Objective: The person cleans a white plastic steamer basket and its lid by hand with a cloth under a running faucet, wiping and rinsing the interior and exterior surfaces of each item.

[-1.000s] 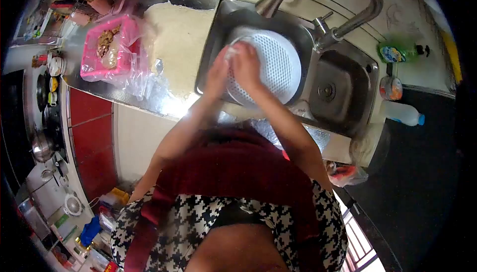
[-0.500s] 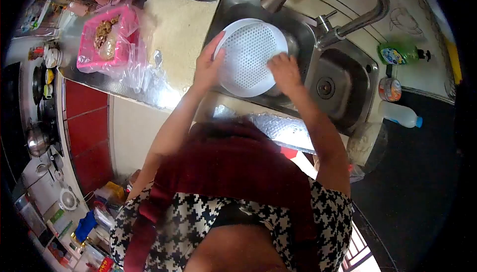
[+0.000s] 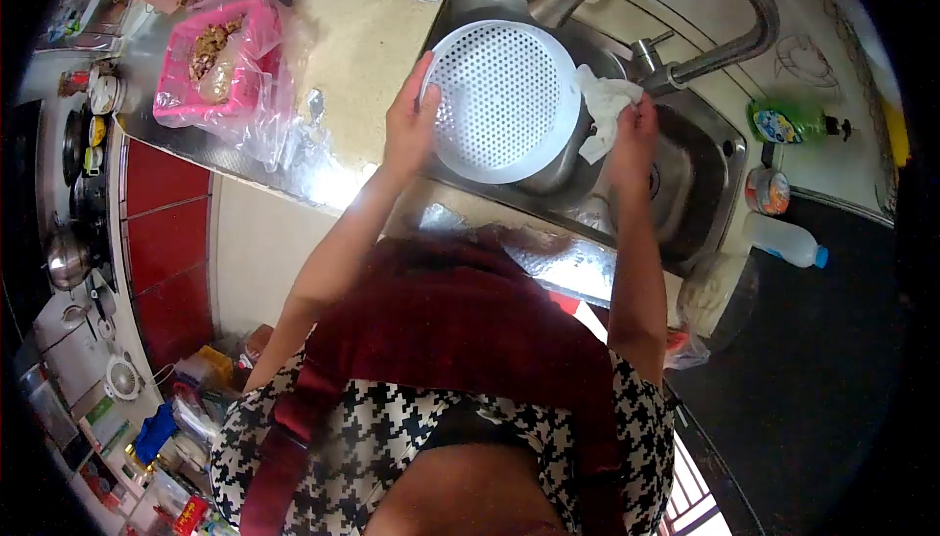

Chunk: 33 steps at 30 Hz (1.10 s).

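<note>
In the head view, a round white perforated colander (image 3: pixel 494 100) is held over the left sink basin (image 3: pixel 558 182); whether it touches the metal cannot be told. The left hand (image 3: pixel 409 123) pinches its left rim, thumb set apart from the fingers. The right hand (image 3: pixel 634 139), off to the right near the divider, has its fingers closed on a crumpled white cloth (image 3: pixel 609 110), whose loose end hangs left, close to the colander's right edge. The faucet (image 3: pixel 720 51) arches over from the far right, its spout just beyond the colander.

With support from one side only, the colander could tip at its right, so a firm rim grip seems wise; bunching the cloth should stop its corners trailing.

The holed face points up toward the camera, though inside or underside is unclear; being circular, it has no long axis.
</note>
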Motion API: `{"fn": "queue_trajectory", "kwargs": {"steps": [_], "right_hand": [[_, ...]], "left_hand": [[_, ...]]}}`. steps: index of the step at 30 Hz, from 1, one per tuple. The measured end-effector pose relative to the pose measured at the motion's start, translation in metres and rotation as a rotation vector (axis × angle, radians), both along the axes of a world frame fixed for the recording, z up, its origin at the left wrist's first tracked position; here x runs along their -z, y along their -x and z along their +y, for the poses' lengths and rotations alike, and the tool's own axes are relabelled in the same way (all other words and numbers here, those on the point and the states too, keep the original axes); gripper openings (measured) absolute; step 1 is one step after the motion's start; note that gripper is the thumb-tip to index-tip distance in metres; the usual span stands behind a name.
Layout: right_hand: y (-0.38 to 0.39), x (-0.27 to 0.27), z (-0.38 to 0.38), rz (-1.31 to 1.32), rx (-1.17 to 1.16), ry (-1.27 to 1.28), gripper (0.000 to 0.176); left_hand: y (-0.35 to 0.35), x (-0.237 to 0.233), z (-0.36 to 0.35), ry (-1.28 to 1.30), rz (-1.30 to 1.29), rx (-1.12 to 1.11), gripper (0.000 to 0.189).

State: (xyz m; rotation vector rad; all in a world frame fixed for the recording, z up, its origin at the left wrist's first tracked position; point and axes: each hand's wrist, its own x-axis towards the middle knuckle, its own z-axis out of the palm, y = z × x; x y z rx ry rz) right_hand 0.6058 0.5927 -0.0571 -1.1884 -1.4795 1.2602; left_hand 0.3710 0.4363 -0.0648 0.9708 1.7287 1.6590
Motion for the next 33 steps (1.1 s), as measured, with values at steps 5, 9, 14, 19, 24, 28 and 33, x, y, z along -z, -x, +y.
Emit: {"fn": "queue_trajectory", "kwargs": {"steps": [5,9,14,19,24,28,33], "right_hand": [[0.026,-0.015,-0.018,-0.375,-0.125,-0.299,0.027],[0.064,0.009,-0.024,-0.550,-0.119,-0.412,0.032],[0.121,0.027,-0.050,-0.234,-0.177,-0.357,0.039],[0.130,0.020,-0.095,-0.058,-0.396,-0.268,0.038],[0.120,0.002,-0.091,-0.196,-0.660,-0.289,0.033],[0.117,-0.003,-0.029,-0.505,-0.674,-1.112,0.025],[0.070,-0.003,0.013,-0.857,-0.608,-1.132,0.017]], "left_hand": [[-0.004,0.006,0.004,-0.017,-0.132,0.004,0.044],[-0.008,0.020,0.005,-0.019,-0.274,-0.035,0.043],[-0.020,0.014,0.002,0.013,-0.333,0.048,0.042],[-0.014,0.028,-0.001,0.033,-0.328,0.020,0.044],[-0.013,0.019,-0.001,0.057,-0.326,0.033,0.044],[-0.011,0.007,0.003,0.140,-0.375,0.105,0.043],[0.000,-0.002,-0.006,0.161,-0.165,0.097,0.044]]}}
